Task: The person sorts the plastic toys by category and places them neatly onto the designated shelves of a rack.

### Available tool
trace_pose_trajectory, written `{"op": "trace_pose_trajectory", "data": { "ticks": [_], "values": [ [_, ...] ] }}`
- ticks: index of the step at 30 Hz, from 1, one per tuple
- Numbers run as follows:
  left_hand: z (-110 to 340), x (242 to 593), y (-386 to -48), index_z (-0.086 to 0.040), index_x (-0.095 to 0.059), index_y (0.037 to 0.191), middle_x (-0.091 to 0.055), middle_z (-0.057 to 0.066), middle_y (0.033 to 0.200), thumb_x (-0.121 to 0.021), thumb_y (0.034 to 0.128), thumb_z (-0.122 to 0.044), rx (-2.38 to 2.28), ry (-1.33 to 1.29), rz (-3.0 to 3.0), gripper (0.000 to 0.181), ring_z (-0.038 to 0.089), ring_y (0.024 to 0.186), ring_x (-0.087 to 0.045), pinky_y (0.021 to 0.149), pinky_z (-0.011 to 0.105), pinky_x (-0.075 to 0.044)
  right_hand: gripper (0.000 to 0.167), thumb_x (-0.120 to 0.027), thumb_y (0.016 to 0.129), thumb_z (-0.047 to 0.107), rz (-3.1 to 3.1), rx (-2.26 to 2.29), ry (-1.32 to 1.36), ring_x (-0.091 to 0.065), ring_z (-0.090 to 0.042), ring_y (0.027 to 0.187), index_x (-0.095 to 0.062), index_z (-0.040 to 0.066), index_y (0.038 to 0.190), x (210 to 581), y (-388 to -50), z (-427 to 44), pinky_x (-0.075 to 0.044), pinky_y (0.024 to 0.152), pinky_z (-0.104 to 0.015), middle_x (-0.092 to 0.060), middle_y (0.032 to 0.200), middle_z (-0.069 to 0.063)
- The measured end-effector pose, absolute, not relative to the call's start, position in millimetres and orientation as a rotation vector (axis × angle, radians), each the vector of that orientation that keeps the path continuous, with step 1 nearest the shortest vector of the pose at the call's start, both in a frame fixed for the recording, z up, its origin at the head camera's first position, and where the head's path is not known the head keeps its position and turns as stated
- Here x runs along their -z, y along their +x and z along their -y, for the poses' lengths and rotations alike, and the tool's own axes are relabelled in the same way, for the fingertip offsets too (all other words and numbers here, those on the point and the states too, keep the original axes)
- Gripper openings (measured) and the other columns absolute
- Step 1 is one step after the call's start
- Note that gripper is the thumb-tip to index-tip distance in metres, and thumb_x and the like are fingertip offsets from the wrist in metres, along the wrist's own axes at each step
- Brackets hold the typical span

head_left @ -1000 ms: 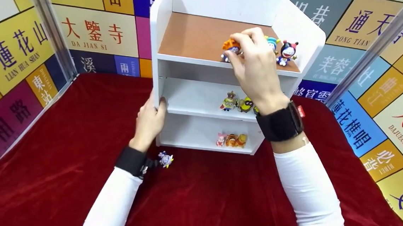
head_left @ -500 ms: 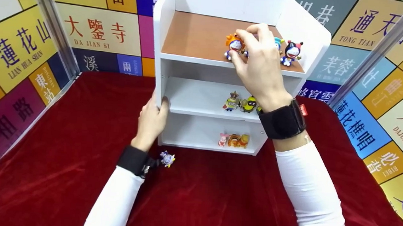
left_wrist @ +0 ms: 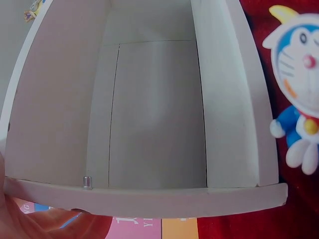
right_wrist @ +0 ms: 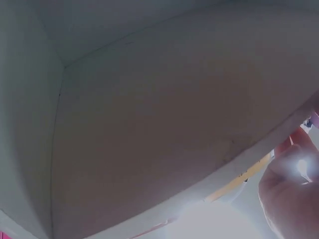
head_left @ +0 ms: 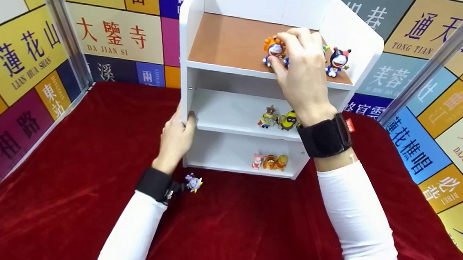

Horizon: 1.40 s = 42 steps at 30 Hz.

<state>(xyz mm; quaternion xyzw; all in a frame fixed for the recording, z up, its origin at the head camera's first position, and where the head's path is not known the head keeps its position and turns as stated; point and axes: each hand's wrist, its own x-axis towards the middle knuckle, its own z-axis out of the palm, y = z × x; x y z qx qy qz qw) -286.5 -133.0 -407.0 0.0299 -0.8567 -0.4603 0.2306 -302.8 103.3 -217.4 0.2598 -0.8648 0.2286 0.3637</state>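
Note:
My left hand (head_left: 177,140) grips the left side panel of a white shelf unit (head_left: 224,109), thumb on the front edge. At the top shelf my right hand (head_left: 307,72) pinches a Doraemon figurine (head_left: 275,49) with an orange mane, which stands upright near the front edge. That hand partly hides other figurines just right of it. A Doraemon figurine in a black and red hood (head_left: 338,62) stands at the right end. On the red cloth by my left wrist lies another Doraemon figurine (head_left: 193,183), seen large in the left wrist view.
Minion figurines (head_left: 268,117) stand on the middle shelf, partly behind my right wrist. Piglet, Tigger and Pooh figurines (head_left: 270,162) stand on the bottom shelf. Red cloth (head_left: 224,227) covers the surface, and printed panels (head_left: 112,34) with metal posts (head_left: 69,33) rise around it.
The orange-maned figurine has turned to face forward, and the right fingers have shifted to its right side. My left hand keeps its grip. The whole view has drifted slightly.

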Motion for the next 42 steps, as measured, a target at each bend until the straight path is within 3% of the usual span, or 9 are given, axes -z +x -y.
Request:
{"op": "trace_pose_trajectory", "data": {
  "ticks": [3, 10, 29, 42],
  "values": [
    [132.9, 406.7, -286.4, -0.028, -0.034, 0.157, -0.07, 0.011, 0.109, -0.044, 0.1038, -0.036, 1.27, 0.081, 2.354, 0.055, 0.031, 0.076, -0.064, 0.063, 0.046, -0.055, 0.036, -0.067, 0.096, 0.015, 2.227, -0.578, 0.659, -0.047, -0.034, 0.116, -0.063, -0.001, 0.129, 217.6, -304.6, -103.5, -0.041, 0.102, -0.04, -0.06, 0.127, -0.018],
    [132.6, 406.8, -286.3, -0.028, -0.035, 0.156, -0.068, 0.012, 0.125, -0.045, 0.1024, -0.037, 1.262, 0.096, 2.359, 0.056, 0.037, 0.103, -0.068, 0.08, 0.056, -0.056, 0.037, -0.069, 0.094, 0.014, 2.209, -0.562, 0.631, -0.049, -0.035, 0.115, -0.065, 0.0, 0.128, 217.4, -306.9, -103.9, -0.04, 0.104, -0.042, -0.062, 0.127, -0.016],
    [132.2, 406.9, -286.0, -0.026, -0.036, 0.156, -0.069, 0.011, 0.105, -0.045, 0.1037, -0.035, 1.272, 0.08, 2.349, 0.054, 0.031, 0.08, -0.064, 0.065, 0.048, -0.055, 0.037, -0.069, 0.095, 0.019, 2.208, -0.526, 0.625, -0.051, -0.035, 0.116, -0.065, 0.0, 0.127, 216.2, -309.0, -103.4, -0.041, 0.103, -0.041, -0.064, 0.126, -0.015],
    [133.4, 408.2, -286.9, -0.029, -0.037, 0.155, -0.069, 0.012, 0.119, -0.044, 0.1022, -0.039, 1.245, 0.105, 2.367, 0.054, 0.038, 0.099, -0.068, 0.077, 0.057, -0.055, 0.045, -0.077, 0.086, 0.017, 2.032, -0.715, 0.596, -0.051, -0.031, 0.123, -0.066, 0.002, 0.127, 223.4, -292.0, -111.8, -0.034, 0.111, -0.037, -0.063, 0.129, -0.016]
  ]
}}
